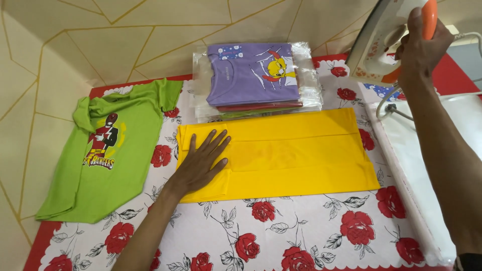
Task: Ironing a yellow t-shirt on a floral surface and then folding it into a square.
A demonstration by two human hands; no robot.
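Yellow shirt (291, 150) under left hand (201, 163), iron (386, 40) in right hand (419, 47)

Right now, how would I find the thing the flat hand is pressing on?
Look at the cloth printed with red roses that covers the surface. In its middle, just below the stack of bagged shirts, lies the yellow folded garment with the left hand spread flat on its left end. It is plain yellow with no picture, unlike the green shirt beside it.

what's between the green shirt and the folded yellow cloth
In the head view, only bare rose-print cover lies between the green shirt and the yellow cloth; the left hand presses on the yellow cloth.
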